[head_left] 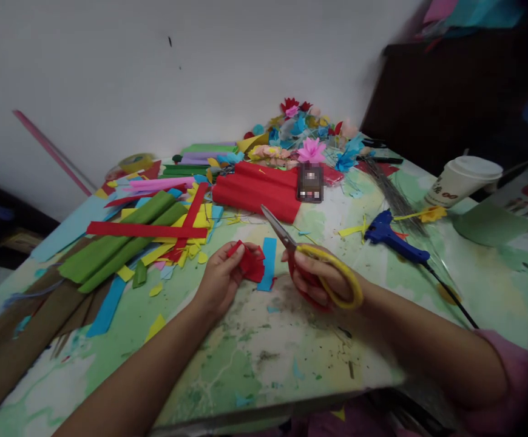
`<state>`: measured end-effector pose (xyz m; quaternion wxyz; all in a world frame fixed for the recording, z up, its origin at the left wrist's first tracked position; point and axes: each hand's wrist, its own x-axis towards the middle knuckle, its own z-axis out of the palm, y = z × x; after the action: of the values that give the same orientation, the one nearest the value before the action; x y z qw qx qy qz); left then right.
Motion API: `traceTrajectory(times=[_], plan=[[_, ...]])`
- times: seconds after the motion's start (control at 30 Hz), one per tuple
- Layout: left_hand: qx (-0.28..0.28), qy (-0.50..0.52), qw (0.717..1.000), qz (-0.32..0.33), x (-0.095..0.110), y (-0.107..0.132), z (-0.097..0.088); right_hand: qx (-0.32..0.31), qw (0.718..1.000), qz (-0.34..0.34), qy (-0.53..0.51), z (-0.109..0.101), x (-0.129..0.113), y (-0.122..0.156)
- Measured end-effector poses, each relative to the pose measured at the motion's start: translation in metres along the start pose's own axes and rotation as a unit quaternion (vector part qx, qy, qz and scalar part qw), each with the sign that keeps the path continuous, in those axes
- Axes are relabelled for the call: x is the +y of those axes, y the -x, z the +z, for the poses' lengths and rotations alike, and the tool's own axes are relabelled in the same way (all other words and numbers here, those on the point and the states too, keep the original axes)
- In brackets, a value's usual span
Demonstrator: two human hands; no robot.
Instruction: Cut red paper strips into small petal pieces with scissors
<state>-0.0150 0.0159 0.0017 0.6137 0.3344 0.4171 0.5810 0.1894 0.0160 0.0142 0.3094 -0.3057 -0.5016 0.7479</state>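
Note:
My left hand pinches a small piece of red crepe paper above the table, its right edge uneven. Just right of that piece lies a short blue paper strip. My right hand grips a pair of scissors with yellow and red handles. The blades point up and to the left, apart from the red piece, and look nearly closed. Tiny paper scraps lie around both hands.
Rolled red crepe paper and a phone-like item lie behind my hands. Green rolls and strips cover the left. Paper flowers pile at the back. A blue glue gun, thin wires and a lidded cup are at right.

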Motion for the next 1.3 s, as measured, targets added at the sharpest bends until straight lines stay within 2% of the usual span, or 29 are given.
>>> traceTrajectory(times=[0.07, 0.13, 0.27, 0.53, 0.8, 0.97, 1.1, 1.3], plan=[[0.028, 0.058, 0.997, -0.033, 0.002, -0.006, -0.002, -0.060, 0.997, 0.049, -0.021, -0.005, -0.003, 0.005], [0.046, 0.087, 0.994, -0.053, 0.005, -0.009, -0.003, -0.094, 0.992, 0.077, -0.027, -0.008, -0.003, 0.009], [0.030, 0.097, 0.993, -0.066, 0.006, -0.011, -0.005, -0.127, 0.985, 0.116, -0.023, -0.008, 0.001, 0.014], [0.007, 0.087, 0.995, -0.051, 0.004, -0.012, -0.008, -0.140, 0.982, 0.119, -0.035, -0.009, 0.009, 0.018], [0.011, 0.133, 0.989, -0.062, 0.009, -0.011, -0.007, -0.150, 0.977, 0.148, -0.041, -0.005, 0.008, 0.018], [-0.009, 0.119, 0.989, -0.084, 0.011, -0.008, -0.005, -0.166, 0.979, 0.122, -0.011, -0.002, 0.007, 0.020], [-0.030, 0.113, 0.987, -0.107, 0.011, -0.003, -0.003, -0.147, 0.982, 0.122, -0.017, -0.004, 0.007, 0.021], [-0.054, 0.099, 0.988, -0.101, 0.009, -0.003, -0.003, -0.147, 0.982, 0.116, -0.013, -0.006, 0.007, 0.021]])
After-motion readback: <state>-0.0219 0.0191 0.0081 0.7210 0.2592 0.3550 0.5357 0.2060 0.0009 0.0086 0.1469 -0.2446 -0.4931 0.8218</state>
